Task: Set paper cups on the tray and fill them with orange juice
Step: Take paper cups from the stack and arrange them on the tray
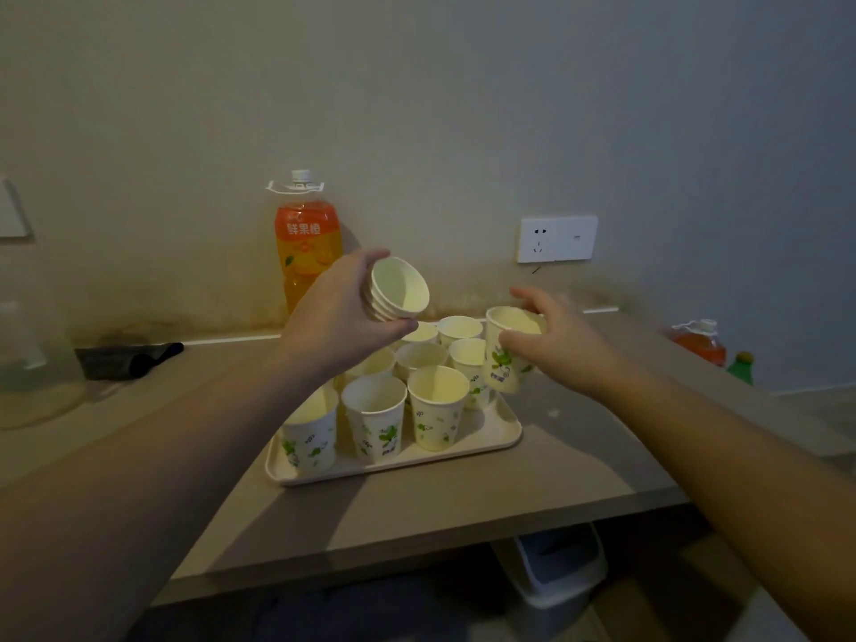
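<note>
1. Head view: the left hand (340,317) is raised over the far left part of the tray (481,444), fingers and thumb curled round a short stack of cups (398,289) tipped on its side, the open mouth facing right and toward the camera.
2. The right hand (551,335) is level with the left hand and well to its right, fingers wrapped round a single cup (507,352) held roughly upright above the tray's far right corner. This hand is a little blurred.
3. Below and between the hands, the tray lies on the bench (579,456) and carries a cluster of upright cups (435,405), white with green prints, standing close together. They look empty from here, though the light is dim.
4. Beyond the left hand, against the wall, stands a large juice bottle (306,238) with its white cap on, partly filled with orange drink.
5. Far to the right of the right hand, a second orange bottle (699,340) and a green bottle (741,366) stand at the bench's edge.
6. Beyond the right hand, a wall socket (558,238) sits on the wall.
7. Under the bench, below the right forearm, is a grey bin (558,567).
</note>
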`<state>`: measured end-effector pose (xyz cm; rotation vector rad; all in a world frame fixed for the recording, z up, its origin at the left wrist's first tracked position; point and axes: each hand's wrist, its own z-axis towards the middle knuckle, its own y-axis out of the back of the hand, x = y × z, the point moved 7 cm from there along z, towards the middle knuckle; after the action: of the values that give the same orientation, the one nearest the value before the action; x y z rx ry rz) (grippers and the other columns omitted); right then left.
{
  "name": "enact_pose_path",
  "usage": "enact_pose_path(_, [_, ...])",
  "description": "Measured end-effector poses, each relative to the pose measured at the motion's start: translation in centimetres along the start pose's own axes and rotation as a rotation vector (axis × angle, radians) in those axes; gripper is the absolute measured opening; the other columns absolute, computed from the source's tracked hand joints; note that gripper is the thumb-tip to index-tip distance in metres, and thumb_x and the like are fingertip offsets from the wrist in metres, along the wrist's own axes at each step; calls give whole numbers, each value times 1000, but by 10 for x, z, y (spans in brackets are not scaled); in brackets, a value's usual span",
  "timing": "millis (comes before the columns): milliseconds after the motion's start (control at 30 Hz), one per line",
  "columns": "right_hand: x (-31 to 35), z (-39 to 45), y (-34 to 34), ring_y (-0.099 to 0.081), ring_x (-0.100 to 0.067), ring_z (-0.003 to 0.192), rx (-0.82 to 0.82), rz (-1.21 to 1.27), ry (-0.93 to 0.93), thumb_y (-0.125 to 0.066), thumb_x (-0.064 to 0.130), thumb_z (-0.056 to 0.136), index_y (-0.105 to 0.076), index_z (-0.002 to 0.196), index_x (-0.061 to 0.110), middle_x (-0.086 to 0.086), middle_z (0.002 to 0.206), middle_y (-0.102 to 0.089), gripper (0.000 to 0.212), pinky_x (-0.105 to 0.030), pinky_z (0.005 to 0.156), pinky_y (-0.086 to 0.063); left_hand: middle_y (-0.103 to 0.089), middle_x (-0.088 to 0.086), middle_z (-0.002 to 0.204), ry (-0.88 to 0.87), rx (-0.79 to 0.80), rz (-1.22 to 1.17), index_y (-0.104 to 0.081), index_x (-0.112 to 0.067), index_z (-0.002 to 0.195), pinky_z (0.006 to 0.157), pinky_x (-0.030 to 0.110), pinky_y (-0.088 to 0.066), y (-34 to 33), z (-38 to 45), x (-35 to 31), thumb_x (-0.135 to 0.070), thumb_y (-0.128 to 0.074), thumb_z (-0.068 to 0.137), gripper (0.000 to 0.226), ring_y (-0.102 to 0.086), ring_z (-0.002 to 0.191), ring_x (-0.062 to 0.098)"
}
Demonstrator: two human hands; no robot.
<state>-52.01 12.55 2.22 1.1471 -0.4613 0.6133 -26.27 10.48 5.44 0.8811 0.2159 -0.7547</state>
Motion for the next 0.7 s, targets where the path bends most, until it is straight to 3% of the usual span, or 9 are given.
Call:
enact_pose_path(233, [-15, -21, -34, -54, -11, 111, 137, -68, -3, -74, 47, 80, -32, 149, 38, 6, 139, -48, 81, -30, 86, -53, -52, -8, 143, 2, -4, -20, -42, -30, 149, 97, 30, -45, -4, -1, -3, -45, -92, 68, 96, -46, 121, 6])
enact_pose_path(433, [-24, -24, -48, -51, -12, 124, 158, -94, -48, -76, 47, 79, -35, 147, 31, 8, 146, -48, 82, -32, 94, -52, -51, -8, 144, -10, 2, -27, -42, -29, 149, 99, 28, -43, -5, 0, -7, -45, -92, 69, 96, -47, 127, 10])
enact_pose_path(700, [-22, -25, -51, -52, -10, 113, 190, -80, -47, -76, 40, 81, -30, 150, 30, 7, 142, -49, 84, -28, 88, -53, -51, -7, 144, -5, 6, -37, -41, -29, 149, 101, 28, -43, -5, -2, -6, -44, -92, 69, 96, -48, 127, 11])
